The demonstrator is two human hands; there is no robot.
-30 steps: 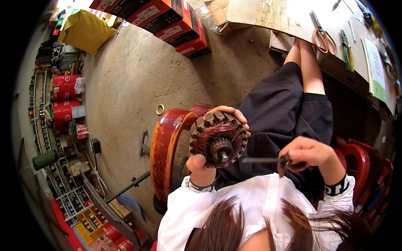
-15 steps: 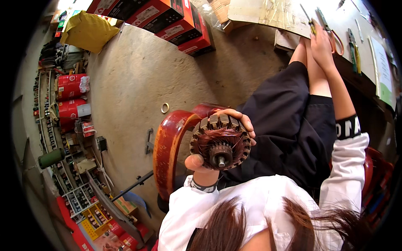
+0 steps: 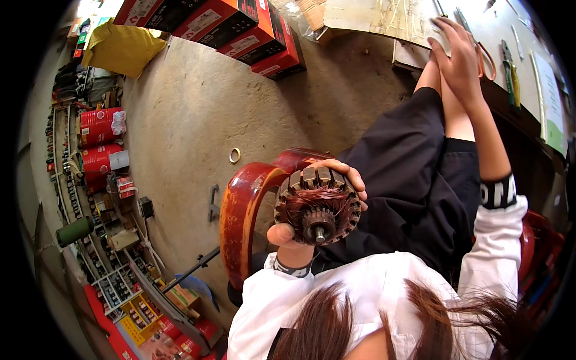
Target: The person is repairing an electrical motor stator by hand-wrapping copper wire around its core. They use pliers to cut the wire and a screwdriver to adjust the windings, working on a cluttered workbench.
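A motor armature (image 3: 315, 203) rests in my left hand (image 3: 285, 240), its shaft end and commutator facing up. Copper-red windings spread around the commutator inside a dark, slotted iron core. My left thumb presses the near left rim, and the fingers wrap the far right side. Over the table edge, my right hand (image 3: 461, 63) is open, thumb and fingers apart. Just beyond its fingertips shows the thin shaft of a screwdriver (image 3: 440, 7); the handle is hidden by the hand. Orange-handled scissors (image 3: 491, 62) lie beside that hand on its right.
Pliers (image 3: 512, 78) and a paper booklet (image 3: 546, 102) lie on the worktable (image 3: 384, 18). A red wooden chair arm (image 3: 237, 210) curves left of the armature. Red-black boxes (image 3: 264, 42) are stacked ahead. A tape roll (image 3: 234, 155) lies on the floor; shelves line the left.
My right hand has come off the screwdriver's yellow handle and its fingers have spread. My left hand still holds the armature, barely shifted.
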